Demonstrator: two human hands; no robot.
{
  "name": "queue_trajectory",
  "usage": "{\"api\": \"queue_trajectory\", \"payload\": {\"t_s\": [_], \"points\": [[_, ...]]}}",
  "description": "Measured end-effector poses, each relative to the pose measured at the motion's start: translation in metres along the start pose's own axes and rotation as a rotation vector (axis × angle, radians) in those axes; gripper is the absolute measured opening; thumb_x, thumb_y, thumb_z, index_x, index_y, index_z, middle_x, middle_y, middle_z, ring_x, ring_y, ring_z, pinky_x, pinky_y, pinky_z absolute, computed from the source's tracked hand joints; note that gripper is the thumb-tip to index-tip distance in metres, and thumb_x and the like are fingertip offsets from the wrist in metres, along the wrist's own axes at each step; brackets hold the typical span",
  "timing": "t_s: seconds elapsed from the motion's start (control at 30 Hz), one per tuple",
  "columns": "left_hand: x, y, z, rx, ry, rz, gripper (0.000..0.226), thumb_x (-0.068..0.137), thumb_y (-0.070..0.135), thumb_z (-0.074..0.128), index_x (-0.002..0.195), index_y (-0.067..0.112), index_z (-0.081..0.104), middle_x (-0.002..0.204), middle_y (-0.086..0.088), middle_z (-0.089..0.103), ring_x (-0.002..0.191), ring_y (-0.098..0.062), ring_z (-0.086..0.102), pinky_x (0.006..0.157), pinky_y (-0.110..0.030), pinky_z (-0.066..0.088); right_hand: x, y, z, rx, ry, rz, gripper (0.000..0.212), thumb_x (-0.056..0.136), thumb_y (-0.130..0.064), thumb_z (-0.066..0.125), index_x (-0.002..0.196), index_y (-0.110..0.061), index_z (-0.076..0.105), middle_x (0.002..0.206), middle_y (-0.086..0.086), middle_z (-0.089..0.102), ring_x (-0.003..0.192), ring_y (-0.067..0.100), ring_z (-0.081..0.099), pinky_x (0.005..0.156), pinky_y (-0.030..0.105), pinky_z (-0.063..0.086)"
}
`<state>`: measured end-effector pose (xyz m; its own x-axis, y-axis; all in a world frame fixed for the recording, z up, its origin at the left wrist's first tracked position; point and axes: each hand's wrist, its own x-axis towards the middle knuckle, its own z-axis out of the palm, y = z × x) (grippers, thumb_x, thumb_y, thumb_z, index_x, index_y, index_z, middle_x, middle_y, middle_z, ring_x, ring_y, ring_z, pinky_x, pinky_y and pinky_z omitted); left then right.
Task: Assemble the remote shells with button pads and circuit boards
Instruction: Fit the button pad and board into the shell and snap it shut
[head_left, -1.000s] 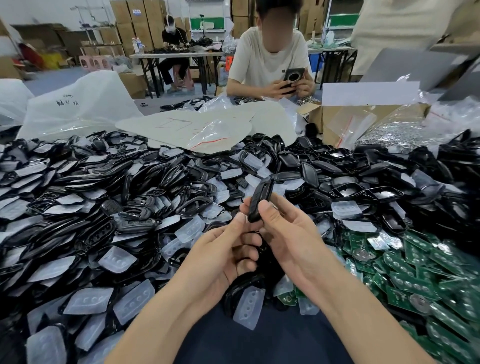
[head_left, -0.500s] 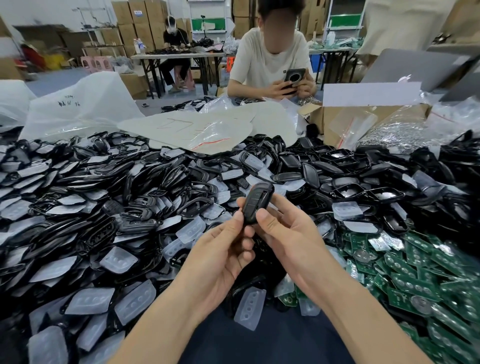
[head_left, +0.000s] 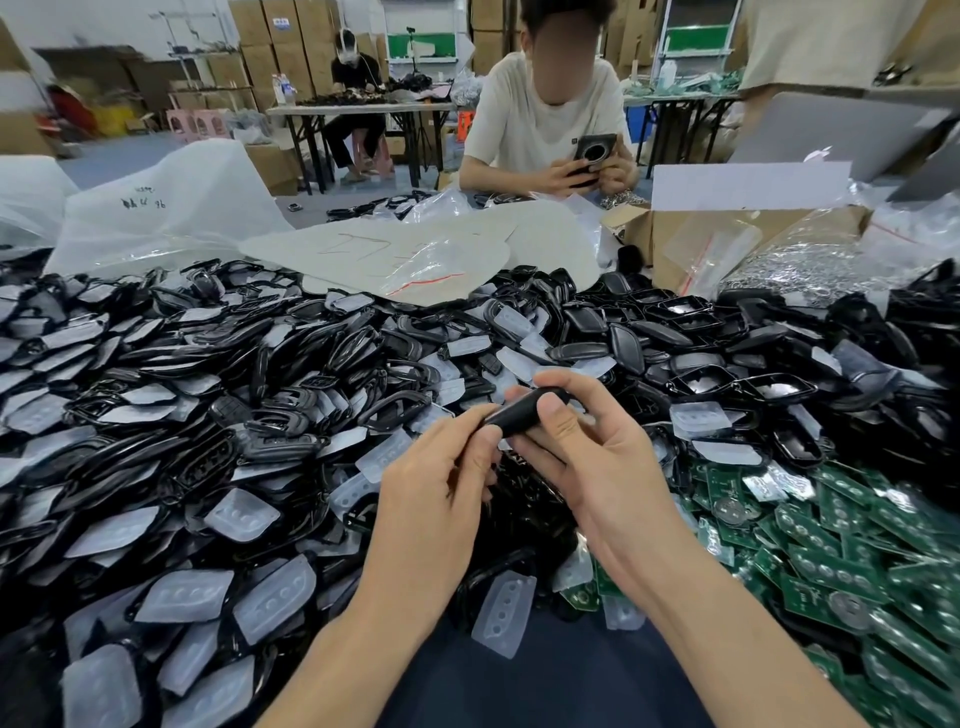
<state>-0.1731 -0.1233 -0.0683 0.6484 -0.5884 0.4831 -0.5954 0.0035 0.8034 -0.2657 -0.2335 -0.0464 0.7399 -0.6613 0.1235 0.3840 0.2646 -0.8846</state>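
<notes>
A black remote shell (head_left: 522, 413) lies almost level between both hands above the heap. My left hand (head_left: 436, 488) pinches its near-left end with thumb and fingertips. My right hand (head_left: 587, 457) grips the far end, thumb on top and fingers curled underneath. Below and around them spreads a heap of black remote shells (head_left: 322, 384) mixed with translucent button pads (head_left: 244, 514). Green circuit boards (head_left: 841, 551) are piled at the right. The shell's underside is hidden.
A person with a phone (head_left: 592, 156) sits across the table. A cardboard box (head_left: 670, 244) with clear bags stands at the back right; white plastic bags (head_left: 166, 208) lie at the back left. One button pad (head_left: 506, 610) lies near the front edge.
The shell has been turned from standing upright to lying nearly level, and both hands have shifted slightly right and lower with it.
</notes>
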Motion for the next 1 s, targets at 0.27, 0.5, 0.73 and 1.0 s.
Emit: {"api": "queue_trajectory", "payload": {"t_s": [0.27, 0.5, 0.73, 1.0], "points": [[0.002, 0.001, -0.003, 0.008, 0.011, 0.04, 0.029, 0.101, 0.043, 0.049, 0.125, 0.039, 0.065, 0.091, 0.011, 0.063, 0.077, -0.018, 0.064, 0.07, -0.04, 0.055, -0.001, -0.001, 0.002, 0.084, -0.058, -0.007, 0.016, 0.089, -0.02, 0.061, 0.095, -0.026, 0.074, 0.119, 0.014, 0.073, 0.114, 0.024, 0.07, 0.09, 0.027, 0.057], [0.004, 0.003, -0.007, 0.091, 0.065, 0.187, 0.031, 0.1, 0.037, 0.055, 0.128, 0.031, 0.068, 0.083, 0.01, 0.057, 0.07, -0.014, 0.057, 0.061, -0.028, 0.047, -0.003, -0.003, 0.002, 0.139, -0.092, 0.009, 0.017, 0.089, -0.016, 0.059, 0.095, -0.022, 0.074, 0.122, 0.015, 0.072, 0.119, 0.026, 0.068, 0.092, 0.028, 0.057], [0.005, -0.001, -0.008, 0.17, 0.114, 0.303, 0.033, 0.102, 0.03, 0.054, 0.128, 0.017, 0.07, 0.082, 0.004, 0.06, 0.065, -0.016, 0.056, 0.057, -0.03, 0.048, -0.003, -0.002, 0.003, 0.147, -0.116, 0.007, 0.02, 0.089, -0.015, 0.058, 0.093, -0.024, 0.075, 0.122, 0.014, 0.072, 0.119, 0.025, 0.068, 0.093, 0.029, 0.056], [0.013, 0.013, -0.016, -0.578, -0.099, -0.426, 0.023, 0.091, 0.028, 0.065, 0.074, 0.02, 0.078, 0.066, 0.0, 0.063, 0.056, -0.01, 0.057, 0.053, -0.019, 0.048, -0.001, -0.006, -0.003, -0.214, -0.099, -0.121, 0.03, 0.089, -0.028, 0.065, 0.116, -0.037, 0.073, 0.118, 0.003, 0.074, 0.099, 0.016, 0.072, 0.083, 0.025, 0.058]]}}
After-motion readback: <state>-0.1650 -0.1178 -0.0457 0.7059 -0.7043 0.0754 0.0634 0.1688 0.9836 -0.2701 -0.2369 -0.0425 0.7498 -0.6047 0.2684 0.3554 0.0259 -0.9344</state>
